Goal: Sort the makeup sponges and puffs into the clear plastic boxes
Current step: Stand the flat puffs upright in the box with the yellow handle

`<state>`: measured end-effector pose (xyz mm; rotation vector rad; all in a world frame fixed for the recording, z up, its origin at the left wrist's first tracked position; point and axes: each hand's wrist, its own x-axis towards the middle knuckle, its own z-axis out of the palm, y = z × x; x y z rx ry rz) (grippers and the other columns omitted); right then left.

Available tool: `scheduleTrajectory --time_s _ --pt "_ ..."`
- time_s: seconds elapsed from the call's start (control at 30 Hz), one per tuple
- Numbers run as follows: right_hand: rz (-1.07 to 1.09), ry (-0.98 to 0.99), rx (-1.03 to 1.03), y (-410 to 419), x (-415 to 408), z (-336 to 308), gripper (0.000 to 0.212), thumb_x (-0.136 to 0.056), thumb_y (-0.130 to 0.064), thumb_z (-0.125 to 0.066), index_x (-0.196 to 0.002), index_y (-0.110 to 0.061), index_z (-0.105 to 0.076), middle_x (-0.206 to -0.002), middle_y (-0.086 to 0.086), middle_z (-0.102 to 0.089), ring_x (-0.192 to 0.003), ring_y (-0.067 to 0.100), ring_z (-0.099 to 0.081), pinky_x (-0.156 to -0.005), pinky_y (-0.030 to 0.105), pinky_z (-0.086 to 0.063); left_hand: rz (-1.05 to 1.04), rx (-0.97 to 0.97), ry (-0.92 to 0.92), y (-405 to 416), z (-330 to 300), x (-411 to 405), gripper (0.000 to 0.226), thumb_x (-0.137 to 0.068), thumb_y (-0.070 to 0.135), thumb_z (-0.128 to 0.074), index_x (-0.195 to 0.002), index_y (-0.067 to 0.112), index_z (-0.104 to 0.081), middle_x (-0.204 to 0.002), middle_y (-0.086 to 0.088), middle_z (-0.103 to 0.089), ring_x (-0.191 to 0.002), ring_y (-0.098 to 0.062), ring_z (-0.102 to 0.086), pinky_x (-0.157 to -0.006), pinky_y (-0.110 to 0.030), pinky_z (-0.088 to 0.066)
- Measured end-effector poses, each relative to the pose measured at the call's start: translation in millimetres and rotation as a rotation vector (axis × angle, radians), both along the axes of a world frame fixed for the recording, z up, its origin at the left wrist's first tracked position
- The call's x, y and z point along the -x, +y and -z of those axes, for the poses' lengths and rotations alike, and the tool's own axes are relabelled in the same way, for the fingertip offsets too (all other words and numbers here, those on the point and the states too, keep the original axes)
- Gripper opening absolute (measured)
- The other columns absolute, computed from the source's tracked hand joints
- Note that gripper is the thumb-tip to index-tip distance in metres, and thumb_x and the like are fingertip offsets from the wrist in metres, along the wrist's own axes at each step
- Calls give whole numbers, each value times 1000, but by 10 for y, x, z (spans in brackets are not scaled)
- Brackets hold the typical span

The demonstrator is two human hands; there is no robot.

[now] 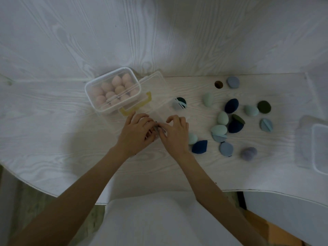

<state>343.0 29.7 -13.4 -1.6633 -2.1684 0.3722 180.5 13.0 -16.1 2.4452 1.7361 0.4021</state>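
A clear box [92, 96] at the back left holds several pink egg-shaped sponges [116, 89]. Right beside it lies a second clear box [159, 89] with a yellow handle [138, 108]; a dark teal puff with a pale strap [180, 102] shows at its right end. My left hand [137, 133] and my right hand [174, 134] meet over the near end of this box, fingertips pinched together on a small grey puff [157, 128] that is mostly hidden. Loose mint sponges [219, 129], navy sponges [231, 105], blue-grey puffs [226, 148] and a dark green puff [264, 107] lie to the right.
Another clear box [320, 148] sits at the right edge of the white wood-grain table [53, 121]. A round hole [218, 84] is in the tabletop near a blue-grey puff [233, 82]. A purple sponge [248, 153] lies toward the front right.
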Motion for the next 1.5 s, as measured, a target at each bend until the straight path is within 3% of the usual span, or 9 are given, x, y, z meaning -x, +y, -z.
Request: scheduleTrajectory --time_s 0.17,0.37,0.57,0.83,1.03,1.17,1.27,1.4,1.5 --pt "-8 205 94 -37 -198 -101 25 -84 -29 -50 -98 -19 -69 -104 5 -62 -96 25 -53 -78 31 -38 -30 39 -173 29 -112 -95 33 -82 31 -48 -104 15 -66 -105 -2 -65 -105 -25 -55 -94 -35 -37" --pt "21 246 29 24 -847 -353 22 -86 -17 -49 -92 -12 -70 -87 4 -69 -82 22 -60 -78 28 -39 -49 -8 -451 243 -414 -515 31 -89 29 -47 -107 13 -64 -103 -2 -65 -96 -15 -53 -81 -14 -36" --pt "138 75 40 195 -1630 -221 19 -83 -13 -53 -92 -12 -70 -90 5 -68 -81 27 -58 -75 28 -38 33 107 -261 954 -206 -1052 27 -83 15 -59 -110 12 -64 -107 -8 -65 -94 -28 -59 -87 -36 -45" --pt "204 -47 81 701 -2184 -65 22 -83 -6 -61 -104 -8 -65 -100 14 -62 -85 33 -54 -73 39 -43 -99 555 367 1594 -75 -1249 49 -92 30 -48 -139 18 -35 -134 -12 -42 -113 -31 -49 -99 -36 -32" --pt "295 -11 252 897 -2303 34 28 -87 -20 -59 -114 -11 -56 -109 13 -58 -89 29 -56 -67 34 -45 -89 689 303 1721 -59 -1284 39 -85 31 -65 -116 11 -53 -117 -10 -52 -105 -26 -51 -81 -33 -42" --pt "264 -41 159 934 -2325 38 21 -90 -26 -57 -97 -5 -57 -90 12 -62 -70 25 -58 -54 29 -40 -5 464 60 1599 -144 -1254 20 -84 30 -66 -99 16 -64 -102 -5 -58 -95 -23 -54 -72 -34 -47" --pt "232 -52 42 884 -2337 5 38 -95 -33 -39 -83 -3 -58 -75 16 -62 -56 26 -56 -47 33 -44 69 124 -143 1365 -278 -1200 13 -84 27 -68 -93 18 -66 -90 -2 -61 -81 -19 -55 -60 -32 -48" --pt "232 187 -151 716 -2195 -191 31 -95 -24 -43 -90 -1 -65 -73 14 -66 -56 23 -58 -51 30 -49 -41 -90 -315 922 -439 -968 10 -85 21 -67 -93 15 -66 -89 1 -65 -78 -12 -53 -67 -18 -43" --pt "283 424 -53 507 -1816 -394 19 -94 -14 -51 -101 -4 -65 -79 4 -65 -66 12 -56 -62 10 -40 -175 -114 -351 561 -427 -644 12 -84 17 -69 -94 13 -66 -90 0 -66 -80 -11 -55 -71 -18 -44"
